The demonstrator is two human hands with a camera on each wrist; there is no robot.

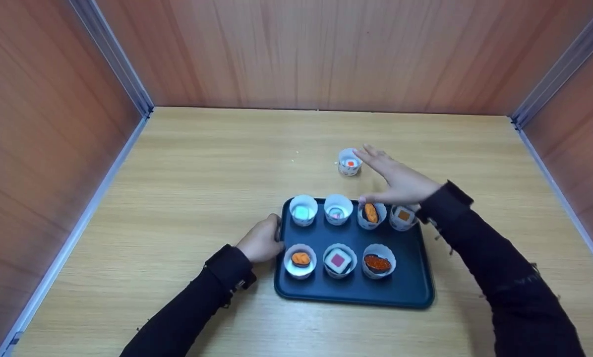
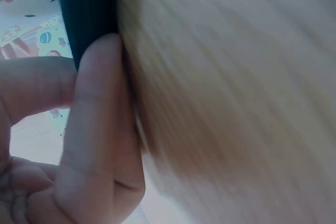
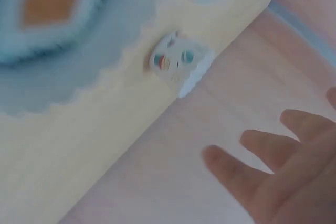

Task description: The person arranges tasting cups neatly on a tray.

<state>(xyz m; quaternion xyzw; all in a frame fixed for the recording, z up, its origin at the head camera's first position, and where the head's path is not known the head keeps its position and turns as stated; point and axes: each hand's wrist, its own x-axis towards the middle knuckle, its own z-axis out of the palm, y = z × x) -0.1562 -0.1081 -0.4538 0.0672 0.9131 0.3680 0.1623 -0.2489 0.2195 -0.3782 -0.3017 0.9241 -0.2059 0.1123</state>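
Note:
My left hand (image 1: 261, 241) grips the left edge of a dark tray (image 1: 410, 277); the left wrist view shows fingers and thumb pinching its rim (image 2: 90, 9). Patterned paper cups stand on the tray in two rows, several at the back and three in front. They hold small sushi-like pieces, among them an orange-topped piece (image 1: 371, 213), a white square with a pink centre (image 1: 338, 260) and a red-topped piece (image 1: 377, 263). Above the tray's back right part, my right hand (image 1: 398, 178) is spread with straight fingers, holding nothing. Near its fingertips, another paper cup (image 1: 349, 168) stands on the table.
Wooden panels stand at the back (image 1: 316, 59), left and right of the table (image 1: 202, 163), with metal strips at the corners. A few tiny white specks lie left of the lone cup. The tray's front right corner bears no cup.

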